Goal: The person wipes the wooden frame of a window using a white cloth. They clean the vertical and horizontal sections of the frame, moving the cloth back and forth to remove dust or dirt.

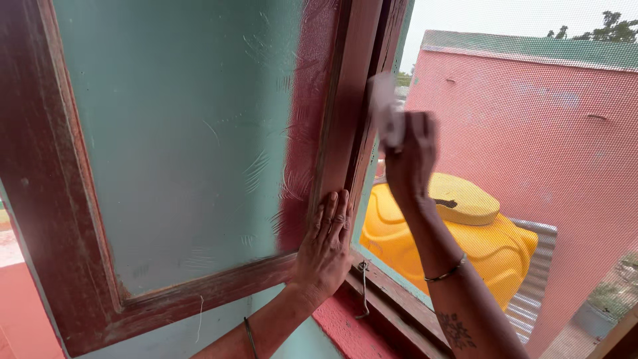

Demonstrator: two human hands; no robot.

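An opened window shutter with a dark red wooden frame point(345, 113) and a smeared glass pane point(179, 133) fills the left. My left hand point(325, 246) lies flat, fingers together, against the lower part of the frame's right upright. My right hand point(411, 156) is raised at the frame's outer edge and grips a white cloth point(385, 113), blurred, pressed against the wood.
A fine mesh screen point(558, 166) covers the opening at the right. Behind it stand a yellow water tank point(465, 233) and a pink building with a green roof point(531, 50). A metal hook point(364, 289) hangs at the red sill point(372, 312).
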